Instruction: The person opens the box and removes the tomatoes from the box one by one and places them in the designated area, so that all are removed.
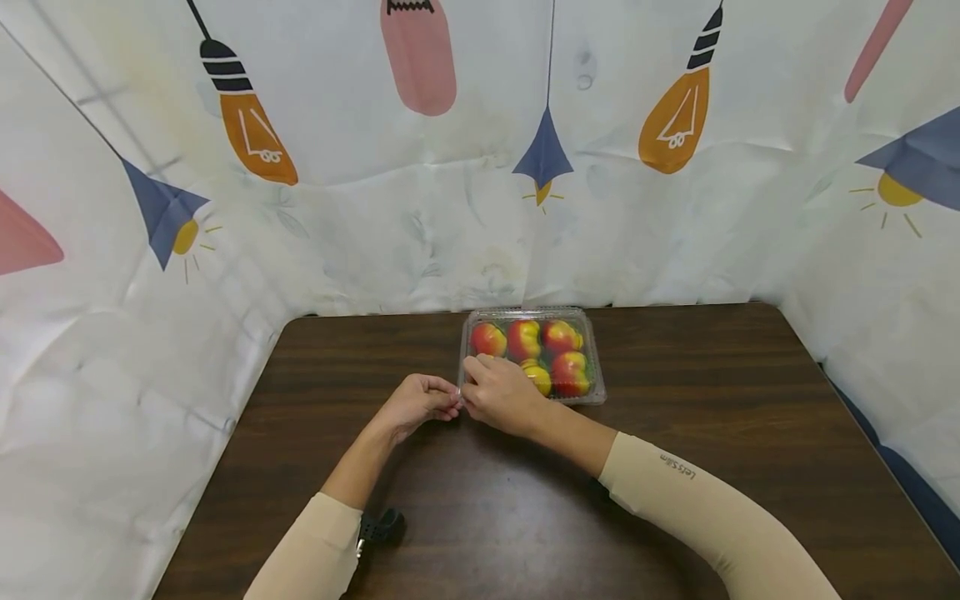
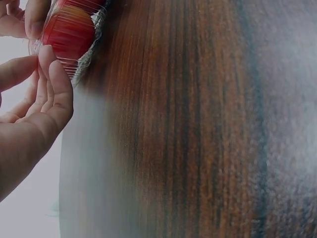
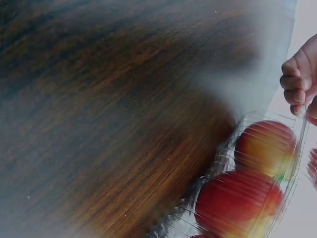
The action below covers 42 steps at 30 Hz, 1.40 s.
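A clear plastic fruit box [image 1: 597,375] sits at the back of the table with its lid down over several red and yellow fruits [image 1: 570,372], which look like nectarines or apples. At its near left corner my left hand [image 1: 420,404] pinches the plastic edge between thumb and fingertips. My right hand [image 1: 504,396] reaches across the front of the box, its curled fingers gripping the rim at the same corner, close to the left fingertips. It covers part of the lid and one of the fruits. In the left wrist view, thumb and fingers [image 2: 59,82] meet at the ribbed corner.
The dark wood table [image 1: 712,392] extends to both sides of the box and toward me. Behind its far edge hangs a white cloth [image 1: 450,233] printed with lamps and bulbs. A black strap [image 1: 384,527] shows beside my left sleeve.
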Each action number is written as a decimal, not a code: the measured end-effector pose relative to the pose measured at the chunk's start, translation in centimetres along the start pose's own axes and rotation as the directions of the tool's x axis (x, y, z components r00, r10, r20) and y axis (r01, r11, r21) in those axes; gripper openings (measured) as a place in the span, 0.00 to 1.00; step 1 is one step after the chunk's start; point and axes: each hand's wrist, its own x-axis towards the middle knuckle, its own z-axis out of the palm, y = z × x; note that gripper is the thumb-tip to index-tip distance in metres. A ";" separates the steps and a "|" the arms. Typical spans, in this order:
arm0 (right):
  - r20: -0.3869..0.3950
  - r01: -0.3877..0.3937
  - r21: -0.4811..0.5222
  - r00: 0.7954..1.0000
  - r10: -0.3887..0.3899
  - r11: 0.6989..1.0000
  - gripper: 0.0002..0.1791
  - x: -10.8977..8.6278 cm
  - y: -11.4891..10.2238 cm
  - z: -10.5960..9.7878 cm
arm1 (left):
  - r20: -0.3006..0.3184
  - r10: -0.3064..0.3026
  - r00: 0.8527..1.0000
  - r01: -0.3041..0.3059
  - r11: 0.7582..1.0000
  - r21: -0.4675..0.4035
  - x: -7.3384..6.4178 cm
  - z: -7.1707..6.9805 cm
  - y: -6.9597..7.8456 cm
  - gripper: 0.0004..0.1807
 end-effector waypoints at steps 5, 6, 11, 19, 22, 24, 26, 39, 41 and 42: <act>0.001 -0.006 0.003 1.000 0.006 1.000 0.09 -0.1 -0.2 0.1 | -0.014 -0.001 1.000 0.001 1.000 0.008 -0.1 0.1 -0.1 0.09; -0.001 -0.008 0.003 1.000 0.008 1.000 0.09 -0.1 -0.2 0.1 | -0.016 -0.001 1.000 0.001 1.000 0.009 -0.1 0.1 -0.2 0.09; -0.018 -0.008 0.004 1.000 0.008 1.000 0.09 -0.1 -0.3 0.4 | -0.017 0.002 1.000 -0.002 1.000 0.017 0.0 0.0 -0.2 0.09; -0.036 0.002 0.002 0.999 -0.002 1.000 0.09 -0.1 -0.1 0.7 | -0.028 0.018 0.999 -0.017 0.999 0.032 -0.1 0.2 0.2 0.08; -0.029 -0.004 0.005 1.000 0.005 1.000 0.09 0.0 0.0 0.7 | -0.036 0.021 0.999 -0.019 0.999 0.047 -0.1 0.3 0.3 0.07; -0.027 -0.009 0.004 1.000 0.009 1.000 0.09 0.0 0.1 0.7 | -0.036 0.027 0.999 -0.025 0.998 0.054 0.0 0.3 0.4 0.07; -0.027 -0.010 0.001 1.000 0.010 1.000 0.09 0.0 0.1 0.8 | -0.031 0.036 0.999 -0.035 0.998 0.056 0.1 0.3 0.4 0.07; -0.027 -0.018 0.003 0.999 0.018 1.000 0.09 -0.1 0.1 0.6 | -0.024 0.059 0.998 -0.056 0.994 0.090 0.1 0.3 0.6 0.07; -0.016 -0.022 0.000 1.000 0.022 1.000 0.09 -0.1 0.1 0.6 | -0.022 0.064 0.998 -0.062 0.993 0.101 0.1 0.4 0.6 0.07; -0.012 -0.023 -0.002 1.000 0.023 1.000 0.09 -0.1 0.1 0.6 | -0.024 0.065 0.998 -0.062 0.993 0.105 0.1 0.4 0.6 0.07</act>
